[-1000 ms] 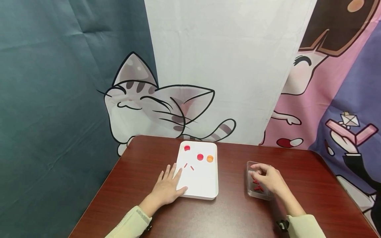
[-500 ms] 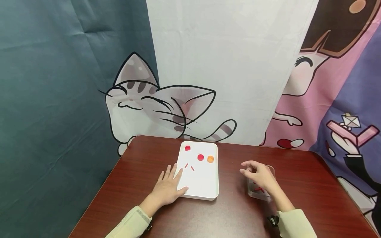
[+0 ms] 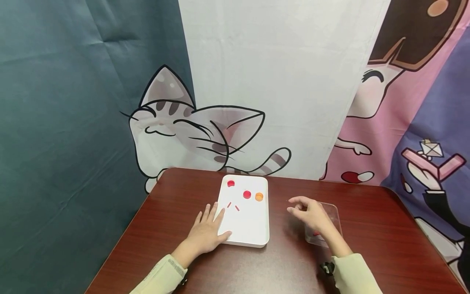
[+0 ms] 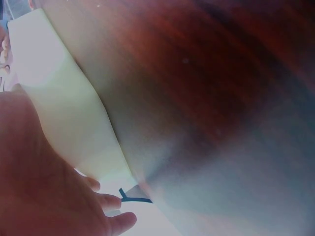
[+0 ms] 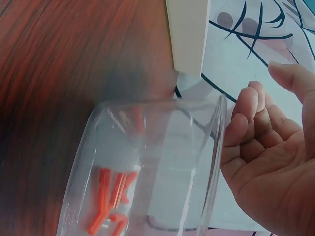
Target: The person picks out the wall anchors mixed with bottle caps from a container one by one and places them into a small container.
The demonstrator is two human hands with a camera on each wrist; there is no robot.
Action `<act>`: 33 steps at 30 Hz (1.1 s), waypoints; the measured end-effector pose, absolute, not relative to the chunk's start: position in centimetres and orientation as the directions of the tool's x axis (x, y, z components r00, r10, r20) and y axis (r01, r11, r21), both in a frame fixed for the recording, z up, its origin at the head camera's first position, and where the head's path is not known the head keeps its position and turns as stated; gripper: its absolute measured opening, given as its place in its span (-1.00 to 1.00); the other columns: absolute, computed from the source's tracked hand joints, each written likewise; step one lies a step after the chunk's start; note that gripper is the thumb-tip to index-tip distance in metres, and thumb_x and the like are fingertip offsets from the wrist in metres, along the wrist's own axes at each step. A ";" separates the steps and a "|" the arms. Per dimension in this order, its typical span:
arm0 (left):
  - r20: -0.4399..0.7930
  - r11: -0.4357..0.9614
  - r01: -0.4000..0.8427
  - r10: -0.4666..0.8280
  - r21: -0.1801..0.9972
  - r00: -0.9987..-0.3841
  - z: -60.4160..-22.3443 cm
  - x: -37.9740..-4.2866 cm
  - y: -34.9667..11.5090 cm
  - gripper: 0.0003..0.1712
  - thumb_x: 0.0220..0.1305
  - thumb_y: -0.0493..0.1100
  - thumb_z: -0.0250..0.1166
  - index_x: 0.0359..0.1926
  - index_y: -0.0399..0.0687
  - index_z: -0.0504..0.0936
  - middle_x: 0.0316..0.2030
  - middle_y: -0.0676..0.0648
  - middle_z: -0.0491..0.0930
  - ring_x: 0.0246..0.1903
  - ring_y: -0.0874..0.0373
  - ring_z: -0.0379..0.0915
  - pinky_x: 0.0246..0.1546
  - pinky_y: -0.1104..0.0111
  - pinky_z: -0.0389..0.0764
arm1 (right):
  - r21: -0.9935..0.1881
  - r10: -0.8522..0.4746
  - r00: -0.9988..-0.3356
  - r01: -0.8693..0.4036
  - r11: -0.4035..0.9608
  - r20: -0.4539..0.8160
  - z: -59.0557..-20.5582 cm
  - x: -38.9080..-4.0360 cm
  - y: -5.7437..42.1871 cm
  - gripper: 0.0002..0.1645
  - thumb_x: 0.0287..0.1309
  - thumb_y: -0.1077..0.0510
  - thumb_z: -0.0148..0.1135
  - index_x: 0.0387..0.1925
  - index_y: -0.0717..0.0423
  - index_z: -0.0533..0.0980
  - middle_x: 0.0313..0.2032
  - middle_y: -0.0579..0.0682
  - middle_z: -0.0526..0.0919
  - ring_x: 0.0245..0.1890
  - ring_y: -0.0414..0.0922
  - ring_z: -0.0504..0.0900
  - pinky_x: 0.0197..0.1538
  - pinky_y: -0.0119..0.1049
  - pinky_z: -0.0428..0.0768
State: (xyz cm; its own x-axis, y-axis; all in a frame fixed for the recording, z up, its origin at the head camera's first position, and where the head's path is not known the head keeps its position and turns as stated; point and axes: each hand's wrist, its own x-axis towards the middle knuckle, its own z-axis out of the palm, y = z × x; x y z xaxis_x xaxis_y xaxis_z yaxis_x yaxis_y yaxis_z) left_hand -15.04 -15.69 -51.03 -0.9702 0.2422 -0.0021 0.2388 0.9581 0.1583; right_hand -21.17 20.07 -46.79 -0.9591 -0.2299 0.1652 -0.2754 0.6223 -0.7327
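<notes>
My left hand lies with spread fingers on the left edge of a white tray. On the tray lie a red cap-like disc, a second red disc, an orange one and two short red sticks. My right hand hovers beside a clear plastic box, overlapping its left side in the head view. Its fingers are loosely bent, thumb apart from them, and nothing shows between. In the right wrist view several red stick-like pieces sit in the box.
Both objects stand on a dark reddish-brown table, with bare tabletop between tray and box. Behind the table's far edge hangs a cloth backdrop printed with a cartoon cat.
My right hand has moved left from over the clear box toward the tray. My left hand and the things on the tray look unmoved.
</notes>
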 end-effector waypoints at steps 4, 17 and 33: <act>0.001 0.957 0.242 0.245 0.160 -0.969 -50.9 -15.0 -15.7 -0.05 0.19 0.48 -0.12 0.45 0.05 0.03 0.46 -0.16 -0.18 0.42 -0.17 -0.29 0.31 -0.11 -0.07 | -0.742 -0.231 -0.959 -0.276 0.611 0.166 -46.6 -21.3 19.4 -0.67 -0.01 -0.06 0.38 -0.18 -0.08 0.58 -0.59 -0.14 0.52 -0.62 -0.26 0.38 -0.54 -0.40 0.35; 0.007 0.957 0.244 0.246 0.155 -0.969 -51.0 -15.0 -15.7 -0.04 0.19 0.49 -0.13 0.44 0.05 0.03 0.46 -0.16 -0.17 0.42 -0.18 -0.28 0.31 -0.11 -0.06 | -0.754 -0.261 -0.953 -0.283 0.592 0.153 -46.1 -21.8 17.4 -0.69 -0.02 -0.01 0.39 -0.19 -0.08 0.59 -0.57 -0.14 0.53 -0.62 -0.25 0.38 -0.54 -0.40 0.35; 0.010 0.957 0.246 0.248 0.154 -0.969 -51.1 -15.0 -15.7 -0.04 0.19 0.48 -0.12 0.44 0.06 0.04 0.46 -0.16 -0.17 0.42 -0.18 -0.27 0.31 -0.11 -0.06 | -0.757 -0.292 -0.952 -0.261 0.599 0.097 -46.5 -22.8 15.3 -0.60 0.00 -0.03 0.37 -0.11 0.01 0.59 -0.55 -0.13 0.51 -0.57 -0.22 0.40 -0.50 -0.37 0.37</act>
